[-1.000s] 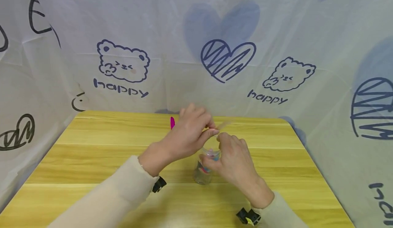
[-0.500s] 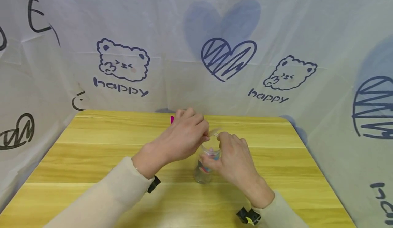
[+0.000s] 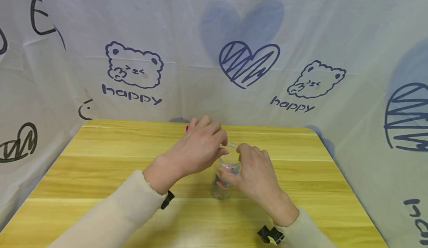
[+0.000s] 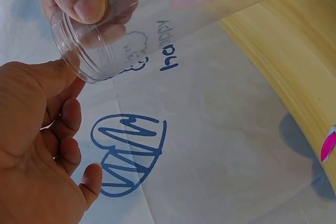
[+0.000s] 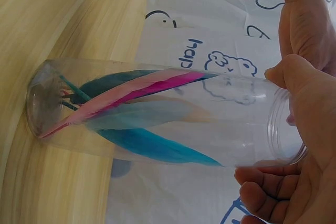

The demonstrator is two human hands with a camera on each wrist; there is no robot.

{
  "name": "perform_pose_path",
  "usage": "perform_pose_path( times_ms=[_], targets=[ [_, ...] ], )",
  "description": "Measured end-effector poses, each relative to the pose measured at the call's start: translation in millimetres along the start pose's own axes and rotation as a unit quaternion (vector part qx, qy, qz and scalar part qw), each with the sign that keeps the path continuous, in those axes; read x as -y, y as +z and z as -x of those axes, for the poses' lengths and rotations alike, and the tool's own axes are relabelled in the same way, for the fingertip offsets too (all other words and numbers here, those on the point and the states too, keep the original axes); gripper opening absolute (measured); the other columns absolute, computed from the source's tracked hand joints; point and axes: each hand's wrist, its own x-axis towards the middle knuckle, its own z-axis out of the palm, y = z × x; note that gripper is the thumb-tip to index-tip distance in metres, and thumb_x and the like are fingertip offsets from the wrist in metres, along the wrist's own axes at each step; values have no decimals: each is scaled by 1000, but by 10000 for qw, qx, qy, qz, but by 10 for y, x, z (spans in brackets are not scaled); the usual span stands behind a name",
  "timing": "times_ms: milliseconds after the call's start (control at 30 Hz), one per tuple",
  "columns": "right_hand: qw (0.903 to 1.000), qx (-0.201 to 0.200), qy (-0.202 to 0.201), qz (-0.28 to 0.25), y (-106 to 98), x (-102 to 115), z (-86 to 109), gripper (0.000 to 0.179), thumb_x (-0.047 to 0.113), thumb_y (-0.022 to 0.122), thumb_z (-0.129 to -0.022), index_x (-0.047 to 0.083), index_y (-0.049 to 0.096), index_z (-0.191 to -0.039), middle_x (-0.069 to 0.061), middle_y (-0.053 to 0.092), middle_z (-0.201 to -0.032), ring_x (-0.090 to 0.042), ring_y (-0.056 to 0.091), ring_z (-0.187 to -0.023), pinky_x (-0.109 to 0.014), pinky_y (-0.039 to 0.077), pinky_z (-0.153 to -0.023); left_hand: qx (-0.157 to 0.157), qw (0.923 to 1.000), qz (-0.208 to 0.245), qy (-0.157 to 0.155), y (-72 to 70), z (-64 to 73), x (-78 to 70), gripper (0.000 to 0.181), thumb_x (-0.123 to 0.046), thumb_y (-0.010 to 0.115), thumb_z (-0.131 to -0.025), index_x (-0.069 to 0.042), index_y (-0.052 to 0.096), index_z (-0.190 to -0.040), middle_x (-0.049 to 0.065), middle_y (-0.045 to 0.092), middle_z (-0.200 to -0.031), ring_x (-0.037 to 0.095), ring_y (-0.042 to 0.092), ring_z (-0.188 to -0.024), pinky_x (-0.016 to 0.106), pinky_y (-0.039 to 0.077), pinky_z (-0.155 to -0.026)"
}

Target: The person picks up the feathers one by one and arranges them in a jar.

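A tall clear jar [image 3: 220, 190] stands on the wooden table between my hands, its mouth uncovered. Inside lie several feathers [image 5: 163, 142], blue, teal, pink and pale tan. My right hand [image 3: 255, 173] grips the jar round its neck, thumb on the near side and fingers on the far side. At the rim's left edge is my left hand [image 3: 197, 147], thumb and forefinger slightly parted with no feather between them; its other fingers curl loosely in the left wrist view. A magenta feather [image 4: 329, 145] lies at the table's back, mostly hidden behind my left hand in the head view.
The yellow wooden table [image 3: 301, 188] ends at a white cloth [image 3: 187, 36] printed with hearts, bears and lettering, which hangs behind it and at both sides. Black wrist straps [image 3: 271, 235] show below the cream sleeves.
The pale tan feather between my left fingers has gone down into the jar, and those fingers have parted. My left hand has shifted slightly left and down; my right hand stays on the jar.
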Motion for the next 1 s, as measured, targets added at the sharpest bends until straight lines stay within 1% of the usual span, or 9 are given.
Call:
perform_pose_path(
  times_ms=[300,400,500,567,700,767,833,900,1000],
  targets=[
    [10000,-37,-9,11,-7,-7,-5,62,56,86,-76,6,60,-100,-2,62,-79,-20,55,-69,-35,40,-65,-75,9995,-280,94,4,2,-9,20,-34,80,-95,-17,70,-98,-3,58,-91,22,41,-85,39,31,-77],
    [10000,-17,-3,12,-13,-7,-5,62,56,87,-76,6,59,-100,-1,60,-77,-19,54,-67,-34,39,-64,-78,9997,-239,9,6,3,8,22,-35,79,-96,-16,69,-100,-2,59,-92,22,42,-86,39,31,-78],
    [10000,4,-6,2,-15,-11,-5,63,58,88,-76,8,57,-100,2,56,-76,-17,51,-66,-34,37,-64,-76,9994,-64,-342,9,5,73,23,-35,75,-99,-14,68,-105,0,62,-97,24,47,-92,42,33,-81],
    [10000,1,-14,-9,-13,-15,-5,64,58,88,-76,8,56,-100,3,55,-76,-16,49,-66,-34,37,-64,-56,9973,103,-726,12,18,156,21,-32,71,-102,-12,68,-111,3,64,-103,26,49,-98,43,34,-84],
    [10000,-73,-53,-17,-6,-19,-8,65,58,88,-75,8,57,-100,2,57,-77,-17,52,-68,-36,40,-65,2,9882,302,-1499,63,91,394,20,-22,66,-105,-9,68,-120,8,66,-112,30,51,-104,46,39,-87],
    [10000,-69,-36,-39,-5,-18,-8,65,58,88,-75,8,57,-100,2,57,-78,-17,53,-69,-36,40,-66,81,9835,316,-1781,124,155,518,20,-17,65,-104,-6,68,-121,11,67,-113,33,52,-105,49,42,-89],
    [10000,-35,2,-65,-5,-16,-9,65,58,88,-75,8,57,-101,2,57,-79,-17,53,-70,-36,41,-67,220,9797,308,-1969,205,229,627,20,-12,64,-102,-2,69,-119,14,67,-112,35,53,-105,51,45,-90],
    [10000,9,44,-85,-6,-12,-5,65,59,88,-75,8,57,-101,2,57,-79,-17,53,-70,-36,40,-68,428,9767,272,-2084,308,308,718,21,-7,62,-99,1,68,-118,17,67,-111,37,55,-106,52,47,-92],
    [9999,51,76,-94,-7,-5,-1,65,59,87,-76,7,58,-102,2,57,-79,-17,52,-71,-35,40,-68,937,9704,265,-2210,486,429,814,22,-5,61,-98,5,67,-117,20,66,-112,39,57,-107,53,51,-94]
  ],
)
